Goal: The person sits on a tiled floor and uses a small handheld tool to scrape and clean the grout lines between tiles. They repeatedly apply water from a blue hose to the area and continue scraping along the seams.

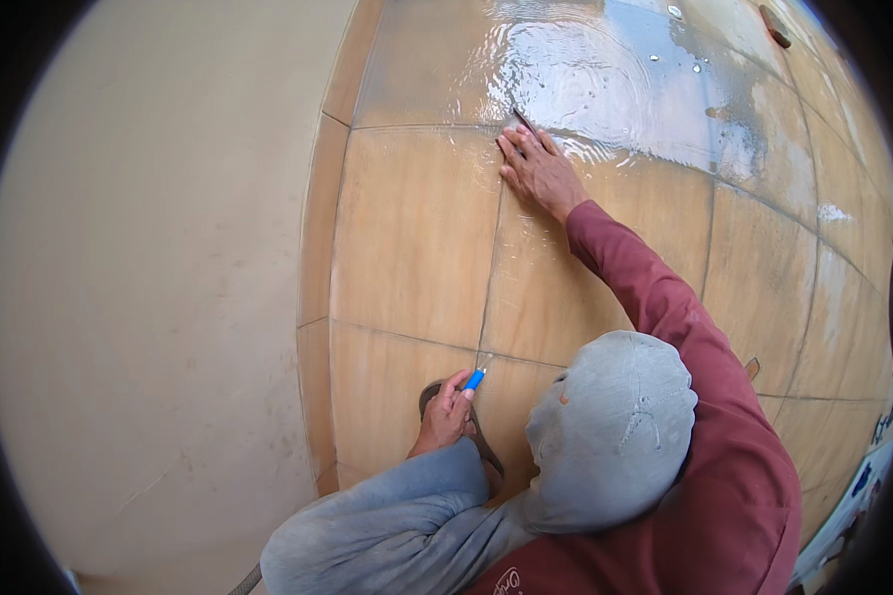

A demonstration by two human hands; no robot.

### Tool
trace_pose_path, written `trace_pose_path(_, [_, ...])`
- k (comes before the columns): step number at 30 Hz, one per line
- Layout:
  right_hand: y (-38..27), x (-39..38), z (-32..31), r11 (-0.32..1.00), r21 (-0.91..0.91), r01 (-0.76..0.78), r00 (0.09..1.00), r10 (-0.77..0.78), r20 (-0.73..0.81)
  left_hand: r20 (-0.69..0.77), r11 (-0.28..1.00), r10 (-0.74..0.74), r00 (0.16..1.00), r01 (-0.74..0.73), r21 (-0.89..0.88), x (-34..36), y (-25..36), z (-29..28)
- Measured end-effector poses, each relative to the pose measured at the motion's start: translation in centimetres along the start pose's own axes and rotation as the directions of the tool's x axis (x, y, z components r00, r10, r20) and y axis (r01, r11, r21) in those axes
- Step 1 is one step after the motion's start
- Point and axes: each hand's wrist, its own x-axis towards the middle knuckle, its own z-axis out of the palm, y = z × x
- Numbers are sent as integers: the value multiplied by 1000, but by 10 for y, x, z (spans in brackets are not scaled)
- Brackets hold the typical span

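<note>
Beyond a co-worker's grip (446, 416) pinching a blue tool (474, 380), we're seeing water (590, 84) covering some floor tiles (412, 233); our own grip we cannot tell.

One left hand (446, 420), one right hand (543, 173), one blue-handled tool (475, 380), one dark tool (524, 120), one sandal (482, 443).

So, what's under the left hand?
Parts of a dark sandal show on either side of the left hand, with tan floor tile around. The sandal's middle is covered by the hand; that and any contact can't be seen.
</note>
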Motion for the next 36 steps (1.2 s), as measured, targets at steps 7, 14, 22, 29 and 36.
trace_pose_path(7, [-43, -12, 0, 1000, 10, 1, 1000, -1, 12, -16, 999, 3, 1000, -3, 32, -3, -21, -10])
trace_pose_path(14, [18, -54, -27, 916, -43, -400, 916, 398, -44, -72, 995, 101, 992, -99, 28, -4, -34, -11])
trace_pose_path(22, [4, 5, -4, 972, -113, -208, 976, 214, 42, -13, 983, 67, 998, -64, 173, -4, 19, 4])
trace_pose_path(29, [142, -130, -66, 800, -138, -584, 811, 583, -48, -3, 984, -105, 994, 103, -148, 3, -8, -9])
trace_pose_path(36, [86, -159, -62, 836, -157, -526, 847, 532, -10, -4, 997, -30, 1000, 30, -65, -1, -1, -2])
